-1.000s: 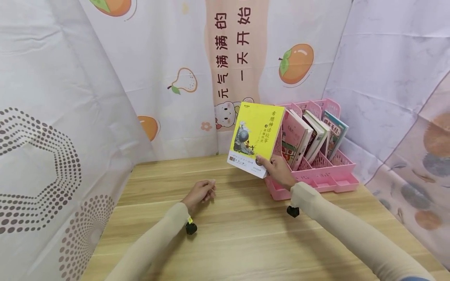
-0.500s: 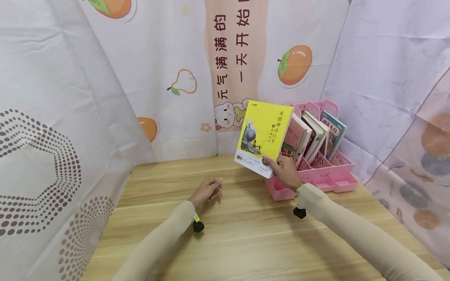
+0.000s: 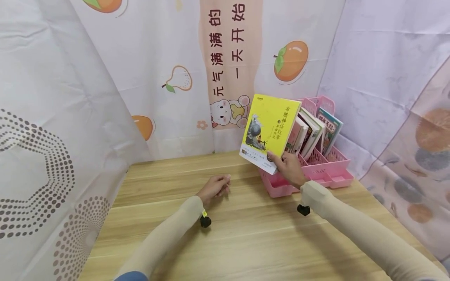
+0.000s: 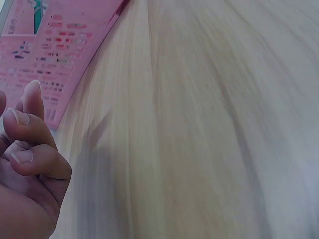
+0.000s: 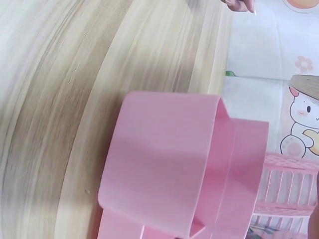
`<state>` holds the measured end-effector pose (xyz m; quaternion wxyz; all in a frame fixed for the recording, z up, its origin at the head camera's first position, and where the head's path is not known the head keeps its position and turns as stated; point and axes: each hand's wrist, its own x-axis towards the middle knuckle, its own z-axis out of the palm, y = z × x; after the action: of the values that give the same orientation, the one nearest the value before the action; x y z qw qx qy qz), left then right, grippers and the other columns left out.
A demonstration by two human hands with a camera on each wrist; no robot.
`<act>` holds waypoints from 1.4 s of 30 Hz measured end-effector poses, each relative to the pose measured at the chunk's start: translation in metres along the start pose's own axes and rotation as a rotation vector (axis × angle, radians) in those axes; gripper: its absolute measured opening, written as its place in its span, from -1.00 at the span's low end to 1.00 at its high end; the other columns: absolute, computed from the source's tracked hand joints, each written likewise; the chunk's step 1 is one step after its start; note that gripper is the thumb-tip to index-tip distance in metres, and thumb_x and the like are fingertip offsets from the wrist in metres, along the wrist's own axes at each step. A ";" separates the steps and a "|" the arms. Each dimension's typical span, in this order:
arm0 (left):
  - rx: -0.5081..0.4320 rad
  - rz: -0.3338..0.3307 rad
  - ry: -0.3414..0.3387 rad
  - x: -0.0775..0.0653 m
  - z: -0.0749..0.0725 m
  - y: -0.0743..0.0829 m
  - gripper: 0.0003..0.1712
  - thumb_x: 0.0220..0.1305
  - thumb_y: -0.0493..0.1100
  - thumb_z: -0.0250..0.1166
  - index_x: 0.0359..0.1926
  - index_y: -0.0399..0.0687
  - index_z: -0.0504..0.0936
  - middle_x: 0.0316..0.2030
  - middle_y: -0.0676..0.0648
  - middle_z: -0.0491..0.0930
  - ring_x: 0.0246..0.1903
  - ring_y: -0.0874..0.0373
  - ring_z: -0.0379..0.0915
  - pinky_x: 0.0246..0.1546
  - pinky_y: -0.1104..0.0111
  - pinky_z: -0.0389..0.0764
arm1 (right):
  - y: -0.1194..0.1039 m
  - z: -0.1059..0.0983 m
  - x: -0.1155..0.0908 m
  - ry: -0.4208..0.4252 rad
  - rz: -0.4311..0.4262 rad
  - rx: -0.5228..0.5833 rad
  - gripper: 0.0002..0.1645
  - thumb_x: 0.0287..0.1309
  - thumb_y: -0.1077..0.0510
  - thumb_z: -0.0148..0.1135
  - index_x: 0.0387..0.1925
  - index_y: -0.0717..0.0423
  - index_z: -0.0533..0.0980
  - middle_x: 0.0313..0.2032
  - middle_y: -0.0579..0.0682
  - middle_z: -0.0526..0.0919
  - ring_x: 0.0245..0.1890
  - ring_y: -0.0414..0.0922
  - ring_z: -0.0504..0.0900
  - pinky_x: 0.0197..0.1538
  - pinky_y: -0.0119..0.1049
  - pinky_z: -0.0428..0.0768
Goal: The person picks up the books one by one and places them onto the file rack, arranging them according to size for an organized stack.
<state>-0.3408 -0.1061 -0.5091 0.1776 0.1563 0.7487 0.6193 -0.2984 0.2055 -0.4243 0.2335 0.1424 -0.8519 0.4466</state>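
My right hand [image 3: 290, 169] grips a yellow paperback book [image 3: 268, 127] by its lower right corner, thumb on the cover. The book is tilted above the table, in front of the left end of a pink book rack [image 3: 327, 171], and hides part of it. In the right wrist view the rack's front tray [image 5: 154, 159] fills the middle, and the book's page edge [image 5: 306, 85] shows at the right. My left hand [image 3: 214, 188] is over the table left of the rack, its fingers loosely curled around nothing. Those curled fingers [image 4: 37, 162] also show in the left wrist view.
Several books stand leaning in the rack's compartments, among them a teal-covered book [image 3: 329, 128] at the right end. The rack sits on a wooden table [image 3: 242, 234] near the back right. Printed cloth curtains [image 3: 168, 128] hang behind and at both sides.
My right hand has carried the yellow book to the right, so it covers more of the rack's left end. My left hand has also shifted right, staying loosely curled.
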 end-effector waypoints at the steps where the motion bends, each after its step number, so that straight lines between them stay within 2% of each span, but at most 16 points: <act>1: 0.000 0.003 -0.008 0.002 0.002 0.001 -0.25 0.52 0.25 0.13 0.07 -0.49 0.54 -0.40 -0.21 0.65 -0.67 0.31 0.21 -0.66 0.47 0.21 | 0.000 -0.001 0.000 0.016 -0.003 -0.010 -0.45 0.49 -0.19 0.16 0.00 0.22 0.68 -0.30 0.13 0.79 -0.63 -0.13 0.56 -0.74 -0.37 0.25; 4: 0.004 0.014 -0.028 0.007 0.009 0.005 -0.25 0.54 0.24 0.12 0.09 -0.51 0.53 -0.43 -0.12 0.62 -0.66 0.31 0.22 -0.63 0.45 0.22 | 0.001 -0.006 -0.001 0.042 0.008 -0.026 -0.46 0.48 -0.19 0.17 -0.05 0.23 0.69 -0.39 0.11 0.77 -0.65 -0.14 0.52 -0.72 -0.37 0.28; 8: 0.009 0.020 -0.051 0.012 0.017 0.008 -0.25 0.55 0.23 0.11 0.10 -0.52 0.52 -0.44 -0.08 0.60 -0.65 0.30 0.23 -0.61 0.44 0.24 | 0.001 -0.012 -0.003 0.048 0.037 -0.016 -0.44 0.48 -0.21 0.16 -0.02 0.22 0.68 -0.39 0.12 0.77 -0.59 -0.11 0.59 -0.66 -0.35 0.43; 11: 0.021 0.032 -0.058 0.017 0.024 0.009 -0.24 0.54 0.24 0.12 0.09 -0.50 0.54 -0.41 -0.15 0.63 -0.66 0.31 0.23 -0.62 0.45 0.25 | 0.001 -0.015 -0.004 0.069 0.044 -0.028 -0.43 0.48 -0.23 0.14 0.00 0.20 0.67 -0.36 0.12 0.77 -0.55 -0.11 0.63 -0.60 -0.33 0.51; 15: 0.031 0.045 -0.056 0.021 0.032 0.011 -0.24 0.53 0.26 0.12 0.08 -0.48 0.56 -0.33 -0.29 0.65 -0.66 0.30 0.21 -0.61 0.44 0.24 | 0.003 -0.017 -0.004 0.110 0.019 -0.064 -0.45 0.49 -0.19 0.15 0.04 0.22 0.66 -0.35 0.13 0.77 -0.54 -0.12 0.64 -0.58 -0.35 0.52; 19: 0.030 0.057 -0.064 0.025 0.040 0.016 -0.27 0.55 0.24 0.11 0.07 -0.48 0.56 -0.29 -0.37 0.64 -0.67 0.30 0.20 -0.61 0.43 0.23 | 0.006 -0.019 -0.004 0.136 0.001 -0.088 -0.44 0.49 -0.16 0.17 0.01 0.29 0.66 -0.34 0.18 0.77 -0.56 -0.12 0.63 -0.65 -0.38 0.47; 22: 0.028 0.068 -0.079 0.028 0.047 0.020 -0.30 0.57 0.19 0.11 0.07 -0.50 0.55 -0.34 -0.30 0.65 -0.66 0.31 0.21 -0.61 0.45 0.26 | 0.009 -0.021 -0.004 0.165 0.007 -0.111 -0.42 0.48 -0.18 0.17 -0.07 0.31 0.66 -0.39 0.19 0.77 -0.61 -0.12 0.60 -0.72 -0.39 0.39; 25: 0.013 0.069 -0.091 0.032 0.055 0.023 -0.33 0.58 0.14 0.11 0.06 -0.53 0.55 -0.41 -0.18 0.62 -0.66 0.31 0.21 -0.62 0.47 0.27 | 0.012 -0.023 -0.003 0.207 0.014 -0.148 -0.42 0.48 -0.19 0.17 -0.24 0.29 0.66 -0.54 0.13 0.70 -0.71 -0.17 0.50 -0.77 -0.39 0.28; 28: -0.006 0.071 -0.096 0.038 0.065 0.025 -0.36 0.57 0.12 0.13 0.02 -0.52 0.56 -0.45 -0.11 0.60 -0.66 0.31 0.23 -0.64 0.49 0.28 | 0.014 -0.026 -0.002 0.263 0.001 -0.192 -0.40 0.47 -0.18 0.18 -0.49 0.25 0.59 -0.76 0.02 0.50 -0.84 -0.22 0.32 -0.80 -0.38 0.15; 31: -0.001 0.078 -0.101 0.042 0.075 0.028 -0.39 0.56 0.13 0.15 -0.02 -0.47 0.58 -0.47 -0.08 0.59 -0.67 0.31 0.23 -0.64 0.48 0.26 | 0.016 -0.028 -0.002 0.301 -0.012 -0.224 -0.34 0.47 -0.16 0.19 -0.67 0.19 0.48 -0.86 -0.04 0.28 -0.89 -0.22 0.18 -0.82 -0.36 0.10; 38: 0.027 0.078 -0.102 0.051 0.100 0.037 -0.41 0.54 0.18 0.16 -0.15 -0.37 0.61 -0.45 -0.24 0.60 -0.70 0.28 0.18 -0.67 0.44 0.21 | 0.022 -0.033 -0.002 0.304 -0.032 -0.305 -0.37 0.48 -0.13 0.19 -0.64 0.21 0.53 -0.84 -0.08 0.37 -0.88 -0.24 0.22 -0.81 -0.36 0.12; 42: 0.039 0.097 -0.123 0.055 0.115 0.041 -0.45 0.55 0.21 0.12 -0.30 -0.19 0.61 -0.49 -0.20 0.61 -0.71 0.25 0.17 -0.69 0.44 0.21 | 0.029 -0.036 -0.001 0.315 -0.062 -0.345 -0.35 0.47 -0.07 0.22 -0.71 0.20 0.44 -0.85 -0.09 0.28 -0.86 -0.22 0.17 -0.77 -0.33 0.12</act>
<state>-0.3366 0.0268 -0.4923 0.1901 0.2334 0.7398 0.6018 -0.3005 0.2512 -0.4275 0.3980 0.0551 -0.8639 0.3037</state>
